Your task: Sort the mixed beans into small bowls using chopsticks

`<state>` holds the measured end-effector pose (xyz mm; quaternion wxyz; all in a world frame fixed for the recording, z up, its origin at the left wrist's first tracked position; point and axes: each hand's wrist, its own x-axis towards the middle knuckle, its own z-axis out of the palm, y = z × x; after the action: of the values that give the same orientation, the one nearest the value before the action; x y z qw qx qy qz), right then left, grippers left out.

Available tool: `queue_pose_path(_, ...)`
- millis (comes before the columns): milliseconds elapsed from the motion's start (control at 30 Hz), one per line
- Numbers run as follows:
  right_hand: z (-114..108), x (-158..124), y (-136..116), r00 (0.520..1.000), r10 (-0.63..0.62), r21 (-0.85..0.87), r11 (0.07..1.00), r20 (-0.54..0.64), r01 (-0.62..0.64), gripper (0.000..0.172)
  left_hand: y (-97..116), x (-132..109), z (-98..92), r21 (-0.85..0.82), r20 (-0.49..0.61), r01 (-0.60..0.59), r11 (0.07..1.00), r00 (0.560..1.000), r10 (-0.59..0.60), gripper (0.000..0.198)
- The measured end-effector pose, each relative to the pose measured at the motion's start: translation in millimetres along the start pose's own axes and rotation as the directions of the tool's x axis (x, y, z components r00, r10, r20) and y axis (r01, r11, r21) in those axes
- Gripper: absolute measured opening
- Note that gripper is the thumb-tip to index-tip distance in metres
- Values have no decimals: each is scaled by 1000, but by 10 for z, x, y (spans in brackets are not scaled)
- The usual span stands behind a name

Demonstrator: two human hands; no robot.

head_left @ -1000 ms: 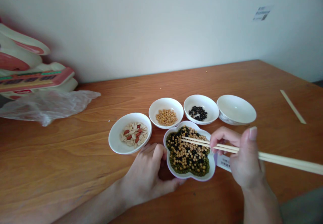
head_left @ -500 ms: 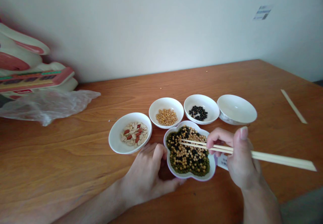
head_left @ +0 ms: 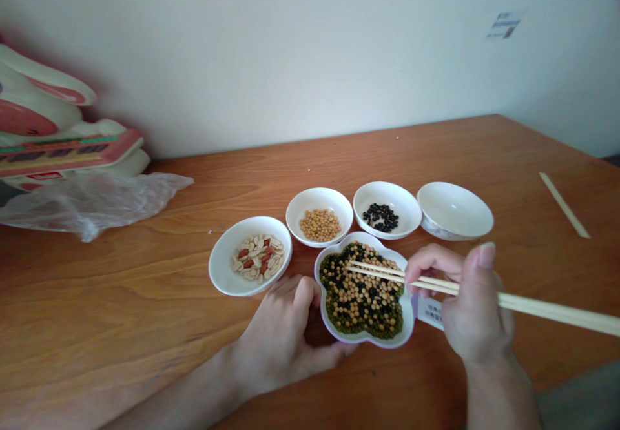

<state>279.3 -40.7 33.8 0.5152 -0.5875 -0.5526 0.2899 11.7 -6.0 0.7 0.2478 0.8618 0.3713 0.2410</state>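
Note:
A flower-shaped dish [head_left: 407, 330] holds mixed yellow soybeans, black beans and small green beans. My left hand [head_left: 285, 333] is closed against its left side, with the thumb at the near rim and some fingertips hidden. In my right hand [head_left: 472, 304] is a pair of chopsticks [head_left: 537, 307], pinched between thumb and fingers. Their tips are close together over the beans in the upper part of the dish; whether a bean is between them I cannot tell. Behind stand a bowl of soybeans [head_left: 320, 225] and a bowl of black beans [head_left: 381, 217]. A bowl of peanuts [head_left: 258, 259] is beside my left hand.
An empty white bowl [head_left: 454, 207] ends the row on the right. Farther right lies a pale stick [head_left: 564, 204]. A clear plastic bag [head_left: 97, 201] and a toy keyboard [head_left: 72, 152] sit at the far left. A printed label [head_left: 430, 312] is partly under my right hand.
My right hand has shifted slightly right, and the chopstick tips have moved a little up and to the right over the beans. My left hand and the bowls stay put.

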Motion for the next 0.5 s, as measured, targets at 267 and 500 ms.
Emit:
queue_pose_path(267,95,14,-118,950,-10,63,998,-313,32,97,-7,2,5,5,-2,14,1000,1000,-14,52)
queue_pose_path(500,303,12,-214,905,28,108,994,-426,21,91,-10,2,6,8,-13,-4,1000,1000,4,51)
